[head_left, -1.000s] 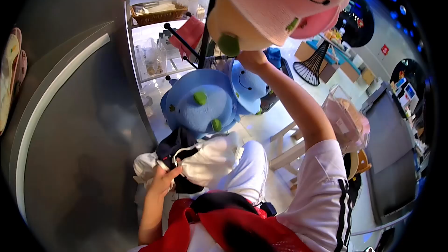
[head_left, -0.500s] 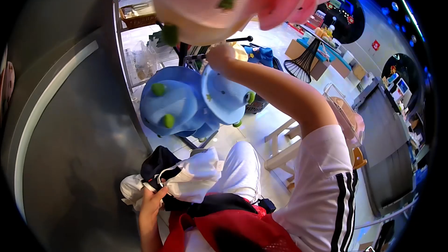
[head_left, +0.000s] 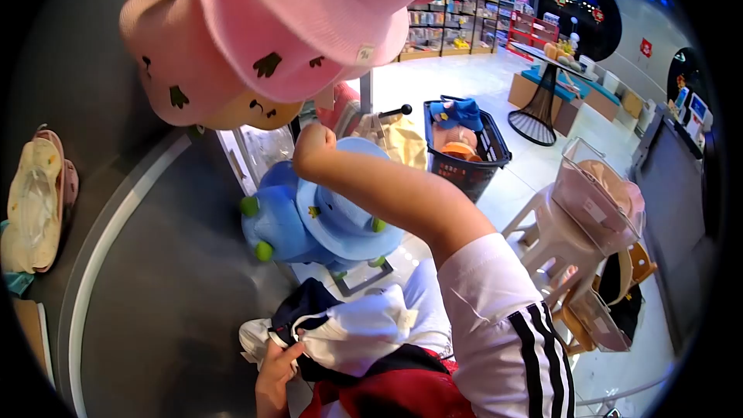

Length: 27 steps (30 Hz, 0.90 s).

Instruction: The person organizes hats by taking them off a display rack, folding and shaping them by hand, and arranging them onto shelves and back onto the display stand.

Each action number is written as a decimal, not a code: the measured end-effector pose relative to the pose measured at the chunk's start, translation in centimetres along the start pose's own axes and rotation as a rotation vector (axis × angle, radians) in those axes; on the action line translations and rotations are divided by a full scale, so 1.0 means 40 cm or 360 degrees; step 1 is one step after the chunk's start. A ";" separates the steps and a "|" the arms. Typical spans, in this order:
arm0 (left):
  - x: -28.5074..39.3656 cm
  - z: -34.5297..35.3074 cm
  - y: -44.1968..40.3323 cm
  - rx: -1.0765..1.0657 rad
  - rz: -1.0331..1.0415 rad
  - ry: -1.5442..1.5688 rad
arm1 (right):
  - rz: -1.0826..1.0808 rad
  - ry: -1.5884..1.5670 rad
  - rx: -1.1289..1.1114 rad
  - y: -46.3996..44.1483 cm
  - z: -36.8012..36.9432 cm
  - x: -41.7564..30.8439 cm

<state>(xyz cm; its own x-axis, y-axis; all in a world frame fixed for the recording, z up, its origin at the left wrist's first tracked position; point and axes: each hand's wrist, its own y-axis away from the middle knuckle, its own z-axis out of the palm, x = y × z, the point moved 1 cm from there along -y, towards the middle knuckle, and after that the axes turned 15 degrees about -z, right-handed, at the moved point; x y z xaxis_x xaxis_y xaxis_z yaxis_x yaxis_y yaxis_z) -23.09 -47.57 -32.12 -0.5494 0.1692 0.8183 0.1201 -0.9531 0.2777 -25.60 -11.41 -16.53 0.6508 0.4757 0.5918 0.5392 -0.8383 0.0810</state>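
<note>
My left hand, low in front of my body, grips a folded bundle of white and navy fabric with a small pale tag. My right hand is stretched forward with its fingers curled, just under the pink hats; what they hold, if anything, is hidden. Above and left of it hang stacked pink hats with green knobs and leaf-shaped patches. Beneath my right forearm, light blue hats with green knobs sit on a stand, partly covered by the arm.
A black basket with hats stands on the floor ahead. To the right, a clear bin rests on a beige stool. A dark curved panel lies at my left. Shelves line the back.
The view has turned, so the pink hats show farther left and the basket more fully. My right hand appears lower and farther left. My left hand keeps its hold on the fabric bundle.
</note>
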 end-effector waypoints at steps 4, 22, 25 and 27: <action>0.025 0.052 0.026 -0.0011 0.0019 -0.0210 | -0.0328 -0.0592 0.0730 0.109 -0.028 0.055; 0.027 0.165 0.055 0.0215 -0.0189 -0.0054 | -0.1013 -0.3644 0.1920 -0.012 0.388 0.411; 0.030 0.193 0.025 0.0174 -0.0206 -0.0104 | -0.0487 -0.3130 0.2066 -0.002 0.362 0.386; 0.033 0.207 0.011 0.0152 -0.0211 -0.0129 | -0.0308 -0.3175 0.2349 -0.003 0.345 0.364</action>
<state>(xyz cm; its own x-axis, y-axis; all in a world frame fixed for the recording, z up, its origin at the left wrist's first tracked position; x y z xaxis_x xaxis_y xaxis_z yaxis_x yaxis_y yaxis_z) -16.91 -45.69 -26.73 -0.4974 0.3154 0.8081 0.1308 -0.8937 0.4293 -8.83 -0.70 -18.98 -0.3758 0.7844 -0.4934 -0.0789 -0.5576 -0.8264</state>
